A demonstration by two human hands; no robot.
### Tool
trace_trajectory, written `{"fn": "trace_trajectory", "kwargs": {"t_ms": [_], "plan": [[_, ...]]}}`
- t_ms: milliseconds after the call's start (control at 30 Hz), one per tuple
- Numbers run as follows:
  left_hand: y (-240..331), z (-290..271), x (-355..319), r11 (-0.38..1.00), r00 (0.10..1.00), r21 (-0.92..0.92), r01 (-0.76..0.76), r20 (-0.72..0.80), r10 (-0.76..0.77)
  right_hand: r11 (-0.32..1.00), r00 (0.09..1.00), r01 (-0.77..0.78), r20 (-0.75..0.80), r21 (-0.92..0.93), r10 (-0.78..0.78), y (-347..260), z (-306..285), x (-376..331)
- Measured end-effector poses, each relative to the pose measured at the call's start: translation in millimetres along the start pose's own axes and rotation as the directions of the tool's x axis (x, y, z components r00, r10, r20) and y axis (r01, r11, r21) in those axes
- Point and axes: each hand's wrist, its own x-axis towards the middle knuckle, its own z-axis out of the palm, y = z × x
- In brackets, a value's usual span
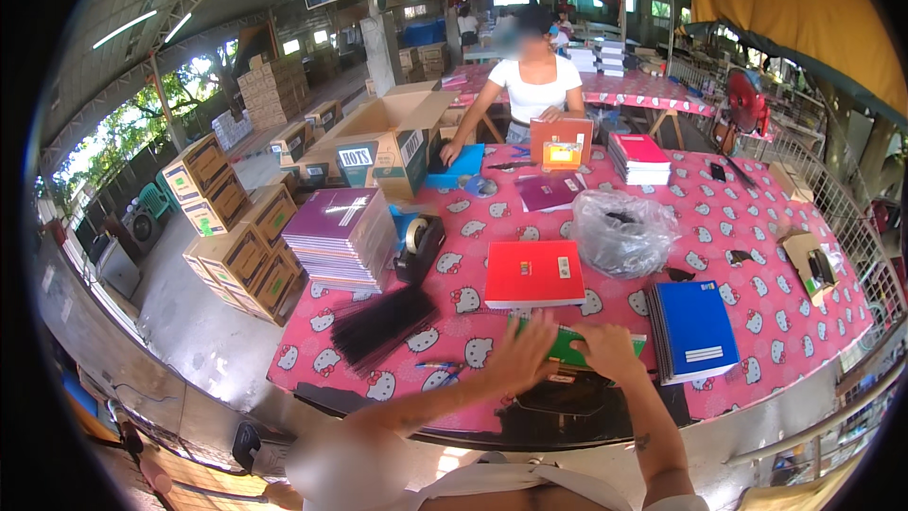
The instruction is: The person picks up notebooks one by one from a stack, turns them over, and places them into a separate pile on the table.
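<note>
My left hand [518, 352] and my right hand [605, 350] both rest on a green notebook [570, 348] lying at the near edge of a table with a pink cartoon-cat cloth [757, 265]. My left fingers spread over its left end, and my right hand grips its right end. Just beyond lies a red notebook stack [534, 273]. To the right sits a blue notebook stack [695, 329]. A bundle of thin black sticks [383, 322] lies to my left.
A purple notebook stack [342, 237], a tape dispenser [418, 246] and a clear plastic bag [622, 230] lie mid-table. An open cardboard box [383, 147] stands far left. A person in a white top [536, 87] works across the table. Stacked cartons [241, 241] stand on the floor left.
</note>
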Motion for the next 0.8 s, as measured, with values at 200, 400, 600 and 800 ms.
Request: {"fn": "trace_trajectory", "kwargs": {"t_ms": [200,400,600,800], "plan": [[-11.7,-22.5,47.0,0.983,0.960,0.002,0.184,-0.216,-0.180,0.995,0.996,0.085,-0.021,0.043,-0.085,6.5,12.0,1.1],[32.7,-31.5,32.9,0.989,0.981,0.010,0.147,0.130,-0.147,0.999,0.999,0.042,0.006,0.015,-0.042,0.5,-7.6,0.2],[51.9,-8.0,-9.0,0.993,0.995,-0.111,0.029,0.093,-0.019,0.988,0.949,0.108,-0.285,-0.110,-0.136,-0.7,-40.6,-29.5],[1.4,-50.0,67.9,0.951,0.885,-0.297,0.090,0.462,0.060,0.202,0.961,-0.165,0.111,0.965,0.254,73.7,37.4,-65.4]]}}
